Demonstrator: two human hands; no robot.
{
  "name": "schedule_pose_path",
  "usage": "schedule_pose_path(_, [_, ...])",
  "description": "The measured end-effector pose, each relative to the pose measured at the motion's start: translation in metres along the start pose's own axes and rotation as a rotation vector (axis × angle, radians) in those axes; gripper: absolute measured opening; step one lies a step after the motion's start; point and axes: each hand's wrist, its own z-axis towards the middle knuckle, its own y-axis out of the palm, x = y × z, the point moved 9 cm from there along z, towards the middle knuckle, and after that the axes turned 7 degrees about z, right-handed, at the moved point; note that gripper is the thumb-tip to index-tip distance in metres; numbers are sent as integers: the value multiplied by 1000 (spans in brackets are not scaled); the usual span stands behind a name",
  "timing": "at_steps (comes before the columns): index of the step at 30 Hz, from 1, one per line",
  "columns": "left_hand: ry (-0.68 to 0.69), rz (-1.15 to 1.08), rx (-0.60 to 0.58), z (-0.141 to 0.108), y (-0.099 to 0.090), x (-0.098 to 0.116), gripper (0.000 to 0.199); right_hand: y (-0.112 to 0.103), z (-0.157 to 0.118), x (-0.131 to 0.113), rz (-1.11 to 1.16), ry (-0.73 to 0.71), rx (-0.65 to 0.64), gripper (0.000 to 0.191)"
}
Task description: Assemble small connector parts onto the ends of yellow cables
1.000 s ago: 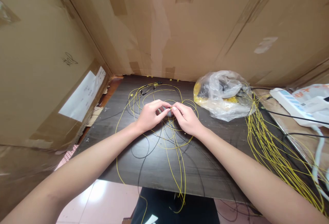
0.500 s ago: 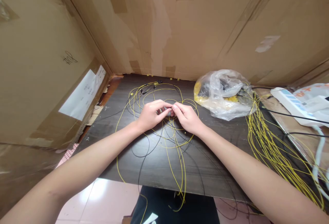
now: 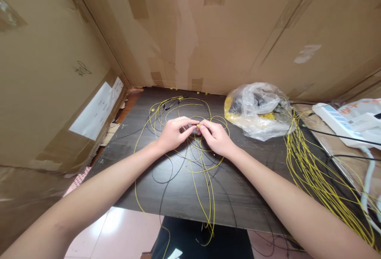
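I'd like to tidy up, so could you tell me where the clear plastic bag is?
In the head view, the clear plastic bag lies right of the right hand, beside the bundled yellow cables.

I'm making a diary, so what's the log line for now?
left hand: pinching yellow bit | right hand: pinching it too | wires: looped on table | bag: on table, right
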Motion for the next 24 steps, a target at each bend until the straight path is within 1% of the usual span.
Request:
schedule_pose_path(4, [26, -1, -16, -1, -1, 0, 19, 0, -1, 1, -30, -3, 4, 23])
schedule_pose_path(8, [9, -16, -24, -1, -2, -5, 18, 1, -1, 3, -32, 5, -2, 21])
schedule_pose_path(11, [-52, -63, -15, 0, -3, -12, 18, 1, -1, 2, -15, -4, -6, 23])
schedule_pose_path(15, [-195, -152, -16, -2, -1, -23, 21, 0, 0, 1, 4, -5, -6, 24])
schedule_pose_path(17, [-218, -174, -23, -2, -1, -23, 20, 0, 0, 3, 9, 3, -8, 24])
schedule_pose_path(19, [-202, -173, -23, -2, -1, -21, 18, 0, -1, 4, 17, 14, -9, 24])
schedule_pose_path(24, [-108, -154, -25, 0, -3, -13, 15, 1, -1, 7, 28, 21, -15, 24])
